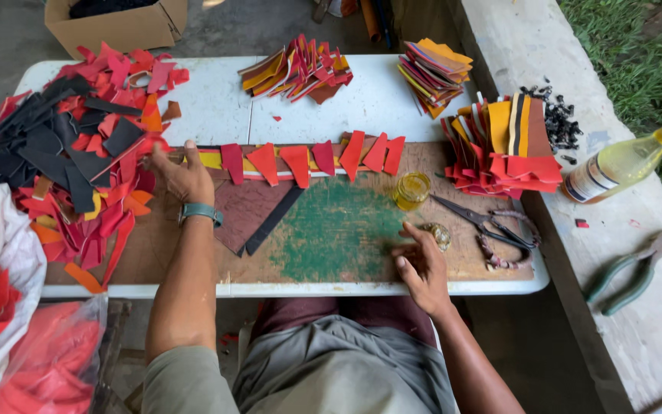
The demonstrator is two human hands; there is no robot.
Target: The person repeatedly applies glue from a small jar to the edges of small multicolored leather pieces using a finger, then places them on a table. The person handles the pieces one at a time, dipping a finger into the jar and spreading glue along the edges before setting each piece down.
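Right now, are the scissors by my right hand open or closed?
Open. The scissors lie flat on the board, their blades spread in a narrow V pointing up-left, just right of the right hand.

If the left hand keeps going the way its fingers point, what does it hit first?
The left hand points up-left, fingertips already at the edge of the heap of red and black scraps. That pile comes first, though whether they already touch is unclear.

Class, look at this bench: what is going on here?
A person sits at a board on a white table. The left hand reaches into a heap of red and black scraps. The right hand rests by a small lid, near a jar and scissors. Red pieces lie in a row.
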